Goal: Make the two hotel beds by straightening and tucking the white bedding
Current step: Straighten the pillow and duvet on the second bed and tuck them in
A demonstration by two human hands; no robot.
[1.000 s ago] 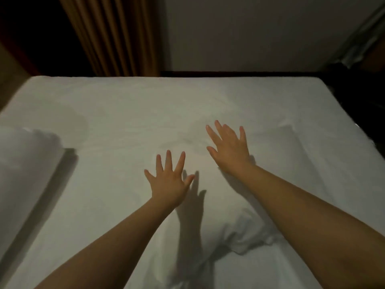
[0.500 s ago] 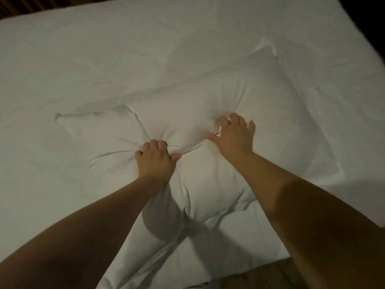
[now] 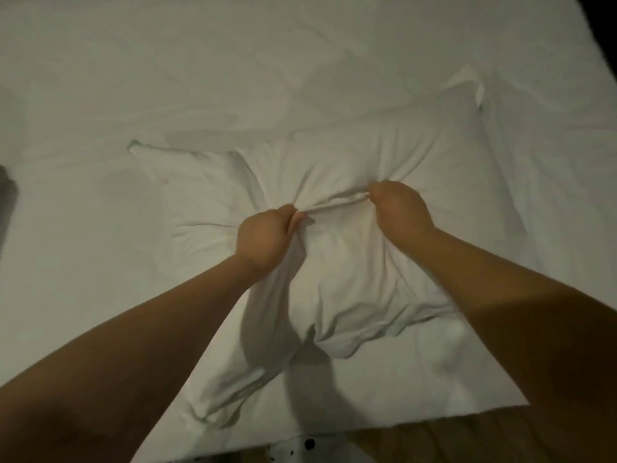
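White bedding [image 3: 140,68] fills almost the whole view, and the pillow [image 3: 400,155] lies on it slightly right of centre with its near end bunched towards the bed's front edge. That edge runs across the bottom of the view, with brown floor [image 3: 450,442] below it and a black-dotted cloth [image 3: 300,444] just at the rim. A dark strip [image 3: 604,15] marks the bed's right side at the upper corner. Wide, lightly creased sheet lies open to the left of the pillow and beyond it. Half a second ago the right grip [image 3: 399,208] lay with its fingers spread on the pillow; now it is clenched on the cloth. The left grip [image 3: 267,235] was already curled and has bunched more fabric. Both now grasp one raised fold across the pillow's middle, pulled taut between them. In this dim light it seems to be the case alone that they pinch.
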